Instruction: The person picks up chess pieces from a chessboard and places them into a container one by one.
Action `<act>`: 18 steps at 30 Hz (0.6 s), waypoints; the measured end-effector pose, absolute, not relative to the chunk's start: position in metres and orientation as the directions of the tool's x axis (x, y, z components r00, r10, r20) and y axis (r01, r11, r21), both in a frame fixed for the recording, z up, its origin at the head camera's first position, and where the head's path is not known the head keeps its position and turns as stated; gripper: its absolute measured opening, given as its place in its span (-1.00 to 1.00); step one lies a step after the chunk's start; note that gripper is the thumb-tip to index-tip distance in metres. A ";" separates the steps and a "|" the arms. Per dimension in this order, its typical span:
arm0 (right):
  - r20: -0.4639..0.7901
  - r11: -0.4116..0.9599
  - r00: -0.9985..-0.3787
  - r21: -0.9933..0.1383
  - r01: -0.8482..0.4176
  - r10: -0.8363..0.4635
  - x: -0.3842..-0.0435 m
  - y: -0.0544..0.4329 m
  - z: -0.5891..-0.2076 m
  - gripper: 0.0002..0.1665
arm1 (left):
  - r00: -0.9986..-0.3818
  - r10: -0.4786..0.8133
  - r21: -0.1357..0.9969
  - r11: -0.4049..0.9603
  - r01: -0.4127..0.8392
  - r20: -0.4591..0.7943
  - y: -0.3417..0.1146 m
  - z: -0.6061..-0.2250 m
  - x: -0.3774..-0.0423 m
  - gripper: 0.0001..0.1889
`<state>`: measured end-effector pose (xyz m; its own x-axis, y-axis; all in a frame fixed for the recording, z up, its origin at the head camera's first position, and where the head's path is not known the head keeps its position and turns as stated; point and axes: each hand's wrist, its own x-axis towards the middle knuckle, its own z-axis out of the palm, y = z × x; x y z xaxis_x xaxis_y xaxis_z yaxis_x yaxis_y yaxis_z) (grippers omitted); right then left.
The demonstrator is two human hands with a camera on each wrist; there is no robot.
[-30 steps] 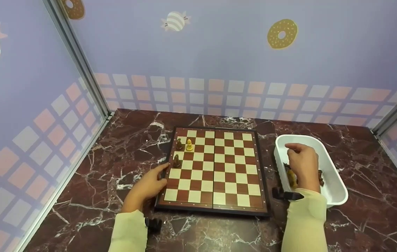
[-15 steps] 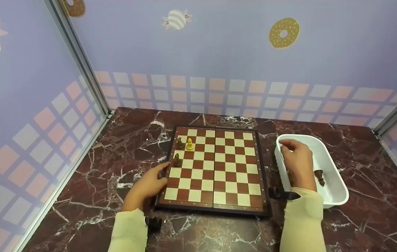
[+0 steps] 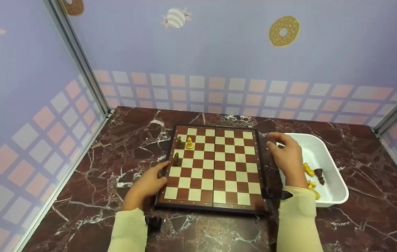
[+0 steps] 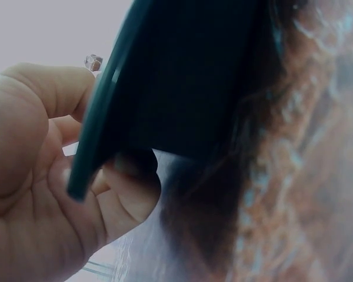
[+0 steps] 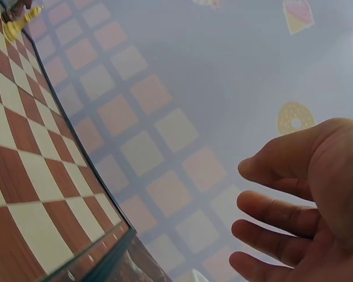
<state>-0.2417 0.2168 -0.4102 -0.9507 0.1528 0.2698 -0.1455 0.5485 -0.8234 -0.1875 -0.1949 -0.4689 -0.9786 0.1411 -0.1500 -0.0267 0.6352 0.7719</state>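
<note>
A brown and cream chessboard lies on the marbled table. My left hand grips its left edge; the left wrist view shows the dark board edge between thumb and fingers. Two dark chess pieces stand in the leftmost file, a rear one and a nearer one. A yellow chess piece is upright beside the rear one. Over the left rim of the white tray, my right hand is held with fingers loosely bent and nothing between them.
Inside the tray lie a dark chess piece and several yellow chess pieces; my right hand and wrist hide its left part. A purple patterned wall rises behind the table, and another stands at the left.
My right hand has moved left from over the tray toward the board, uncovering yellow pieces and the dark piece inside. My left hand and the pieces on the board stay put.
</note>
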 end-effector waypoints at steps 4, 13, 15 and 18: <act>0.287 0.528 -0.948 -0.831 -0.176 0.136 -0.242 0.206 -0.411 -0.63 | -0.980 0.144 0.772 0.635 -0.016 -0.138 -0.196 -0.468 -0.186 -0.26; 0.274 0.418 -0.956 -0.885 -0.207 0.108 -0.241 0.183 -0.411 -0.62 | -0.979 0.153 0.775 0.632 -0.005 -0.132 -0.197 -0.467 -0.185 -0.26; 0.288 0.383 -0.953 -0.894 -0.232 0.095 -0.240 0.176 -0.410 -0.63 | -0.979 0.153 0.771 0.637 -0.007 -0.135 -0.197 -0.467 -0.185 -0.27; 0.292 0.304 -0.954 -0.917 -0.257 0.073 -0.239 0.164 -0.408 -0.64 | -0.977 0.153 0.766 0.643 -0.016 -0.149 -0.195 -0.468 -0.186 -0.27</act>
<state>-0.2392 0.1641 -0.4077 -0.9537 0.0731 0.2916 -0.2572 0.3037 -0.9174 -0.1863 -0.1953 -0.4678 -0.9769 0.1533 -0.1489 -0.0159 0.6428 0.7659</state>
